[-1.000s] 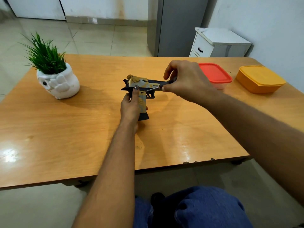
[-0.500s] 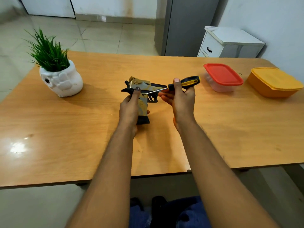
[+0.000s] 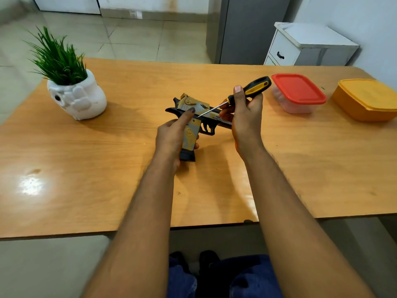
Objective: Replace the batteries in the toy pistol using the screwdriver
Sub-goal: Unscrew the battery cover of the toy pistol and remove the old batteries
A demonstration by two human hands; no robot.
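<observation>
**Screwdriver tip set against the pistol's side**

At mid-tabletop [image 3: 107, 168], the left hand [image 3: 171, 138] wraps the grip of one yellow-and-black plastic toy pistol [image 3: 193, 117], forefinger stretched along its frame, likely to steady it. The right hand [image 3: 245, 117] pinches one black-and-yellow-handled screwdriver [image 3: 242, 93], its thin shaft slanted down so the tip meets the pistol's side, presumably at a cover screw. Two lidded tubs stand right: one red-lidded clear box [image 3: 298, 93], one orange box [image 3: 367, 100]. One white owl-shaped planter [image 3: 75, 95] sits left.

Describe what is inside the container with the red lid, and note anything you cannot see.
Through the clear wall of the container below its red lid, only a pale, blurry tint shows. No contents can be told; the opaque lid covers the top.
</observation>
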